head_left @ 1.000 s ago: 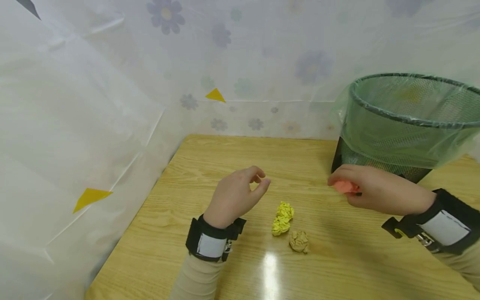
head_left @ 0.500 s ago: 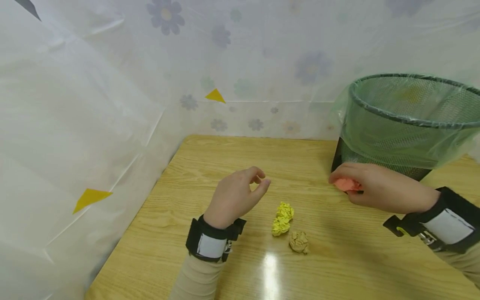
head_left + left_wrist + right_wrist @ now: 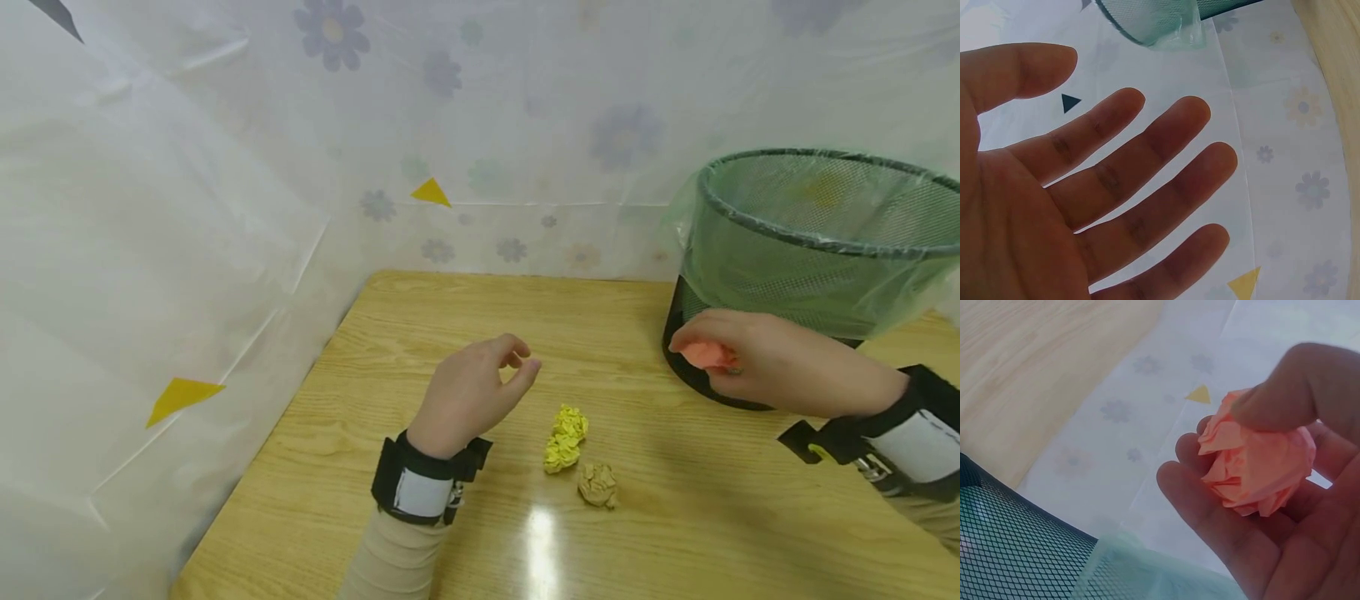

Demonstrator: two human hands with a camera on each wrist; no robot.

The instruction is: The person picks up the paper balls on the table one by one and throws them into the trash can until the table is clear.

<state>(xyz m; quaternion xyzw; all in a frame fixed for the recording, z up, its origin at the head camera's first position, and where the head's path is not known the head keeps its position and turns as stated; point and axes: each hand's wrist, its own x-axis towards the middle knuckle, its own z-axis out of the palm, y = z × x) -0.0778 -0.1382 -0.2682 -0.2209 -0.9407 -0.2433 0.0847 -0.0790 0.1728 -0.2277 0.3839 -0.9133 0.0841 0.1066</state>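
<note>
My right hand (image 3: 780, 362) grips a crumpled ball of salmon-pink paper (image 3: 1257, 462) between thumb and fingers, in front of the bin's lower wall. In the right wrist view the thumb presses on top of the paper and the fingers cradle it from below. My left hand (image 3: 474, 383) hovers over the left part of the table with relaxed, spread fingers (image 3: 1172, 137) and holds nothing. To its right lie two yellow crumpled paper balls (image 3: 566, 437), close against each other. A tan crumpled paper ball (image 3: 597, 485) sits just nearer to me.
A black mesh waste bin (image 3: 686, 350) with a green plastic liner (image 3: 772, 267) stands at the back right; something yellow shows inside. Flowered white sheeting (image 3: 525, 125) walls the wooden table (image 3: 420, 308) at the back and left, with yellow triangles stuck on it.
My right hand, with the pink paper ball, has moved a little right and up towards the bin. The left hand and the paper balls on the table stay where they were.
</note>
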